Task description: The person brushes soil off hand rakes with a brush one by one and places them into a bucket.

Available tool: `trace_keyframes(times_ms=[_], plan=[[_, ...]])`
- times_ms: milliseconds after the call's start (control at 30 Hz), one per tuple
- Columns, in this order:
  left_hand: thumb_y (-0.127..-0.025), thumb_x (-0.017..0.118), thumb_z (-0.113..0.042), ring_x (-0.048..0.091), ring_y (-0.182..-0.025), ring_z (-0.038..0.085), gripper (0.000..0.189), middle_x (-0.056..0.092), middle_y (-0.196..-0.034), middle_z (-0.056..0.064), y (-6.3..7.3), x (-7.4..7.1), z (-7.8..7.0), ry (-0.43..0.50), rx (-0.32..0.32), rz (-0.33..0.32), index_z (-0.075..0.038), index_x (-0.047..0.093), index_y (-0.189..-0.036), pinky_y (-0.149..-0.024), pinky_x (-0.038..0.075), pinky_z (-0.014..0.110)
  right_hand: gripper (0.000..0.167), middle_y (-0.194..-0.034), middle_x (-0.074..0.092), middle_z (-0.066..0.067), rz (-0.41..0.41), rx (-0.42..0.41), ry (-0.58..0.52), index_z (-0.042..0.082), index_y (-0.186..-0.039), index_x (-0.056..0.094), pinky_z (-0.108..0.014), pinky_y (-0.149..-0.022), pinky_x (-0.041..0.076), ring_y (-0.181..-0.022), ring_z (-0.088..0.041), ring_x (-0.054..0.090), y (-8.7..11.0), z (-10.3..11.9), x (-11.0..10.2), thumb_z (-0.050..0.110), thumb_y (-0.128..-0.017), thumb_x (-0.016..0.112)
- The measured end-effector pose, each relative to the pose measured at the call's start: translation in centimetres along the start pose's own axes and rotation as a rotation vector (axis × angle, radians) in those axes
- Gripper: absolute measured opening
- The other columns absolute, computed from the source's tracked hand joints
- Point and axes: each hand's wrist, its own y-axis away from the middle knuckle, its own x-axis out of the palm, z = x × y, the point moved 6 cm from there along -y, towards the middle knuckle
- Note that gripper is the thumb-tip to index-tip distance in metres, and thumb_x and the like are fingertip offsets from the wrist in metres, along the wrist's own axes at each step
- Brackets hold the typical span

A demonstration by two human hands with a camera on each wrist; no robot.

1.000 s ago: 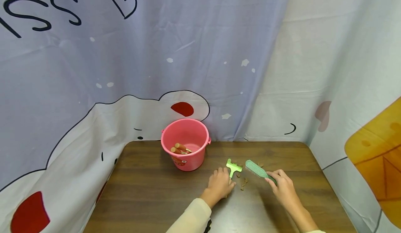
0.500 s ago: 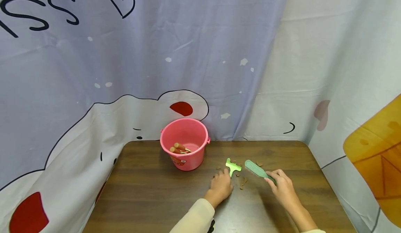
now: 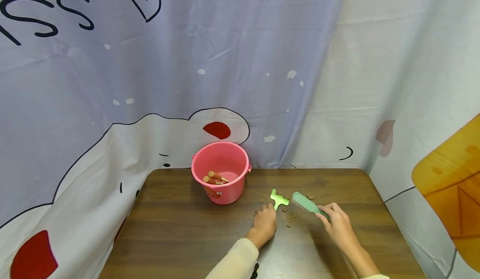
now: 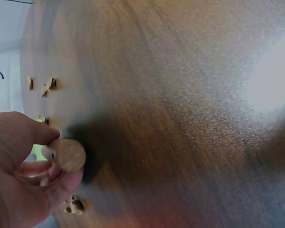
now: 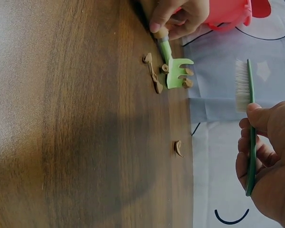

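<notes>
My left hand [image 3: 264,224] grips the wooden handle [image 4: 70,155] of a small green hand rake [image 3: 279,199]. Its tines lie low over the table among curled brown scraps [image 5: 153,73], some right at the tips in the right wrist view. To the right, my right hand [image 3: 339,224] holds a green brush [image 3: 305,202] by its handle, thumb along it. The brush is raised over the tabletop, its head pointing left toward the rake. Pale bristles [image 5: 241,88] show along one side in the right wrist view.
A pink bucket [image 3: 238,193] stands at the back of the wooden table [image 3: 180,229], with wooden-handled tools [image 3: 214,178] inside. A single scrap [image 5: 178,148] lies apart from the others. A printed curtain [image 3: 240,62] hangs behind the table edge.
My left hand has shifted slightly to the right and drawn its fingers in around the rake handle, uncovering scraps on its left. The brush and right hand have hardly moved.
</notes>
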Motion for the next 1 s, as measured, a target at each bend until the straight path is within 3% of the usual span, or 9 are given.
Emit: trace_keyframes(times_ms=[167,433,700,1000], plan=[[-0.077,0.082,-0.006,0.07,-0.074,0.031,0.034,0.059,-0.097,0.016,0.2,-0.9,0.3,-0.004,0.025,-0.024,0.0,0.06,-0.102,-0.066,0.057,0.04,0.028,-0.094,0.065,-0.012,0.0,0.008,0.001,-0.008,-0.106,0.074,-0.032,-0.065,0.059,-0.078,-0.023,0.067,0.1,-0.1,0.0,-0.002,-0.08,0.082],[-0.075,0.079,0.006,0.068,-0.071,0.035,0.038,0.05,-0.105,0.016,0.4,-1.5,1.5,0.132,-0.004,-0.053,0.003,0.058,-0.106,-0.061,0.058,0.038,0.028,-0.094,0.064,-0.011,0.012,0.023,0.005,-0.008,-0.107,0.074,-0.029,-0.064,0.058,-0.076,-0.017,0.065,0.4,0.0,0.0,-0.002,-0.08,0.082],[-0.081,0.078,-0.007,0.06,-0.082,0.031,0.034,0.054,-0.1,0.012,0.8,-1.5,2.8,-0.065,-0.056,-0.13,-0.007,0.064,-0.112,-0.067,0.049,0.047,0.028,-0.093,0.064,-0.011,0.023,0.035,0.001,-0.007,-0.107,0.075,-0.035,-0.064,0.059,-0.076,-0.015,0.063,0.6,-0.2,0.4,-0.002,-0.08,0.082],[-0.092,0.065,-0.01,0.058,-0.083,0.031,0.01,0.054,-0.094,0.01,1.2,-2.9,3.7,-0.198,-0.009,-0.148,-0.011,0.064,-0.102,-0.072,0.044,0.047,0.027,-0.093,0.065,-0.013,0.023,0.024,-0.006,-0.008,-0.106,0.074,-0.036,-0.064,0.059,-0.076,-0.018,0.064,0.6,0.0,0.5,-0.002,-0.08,0.082]])
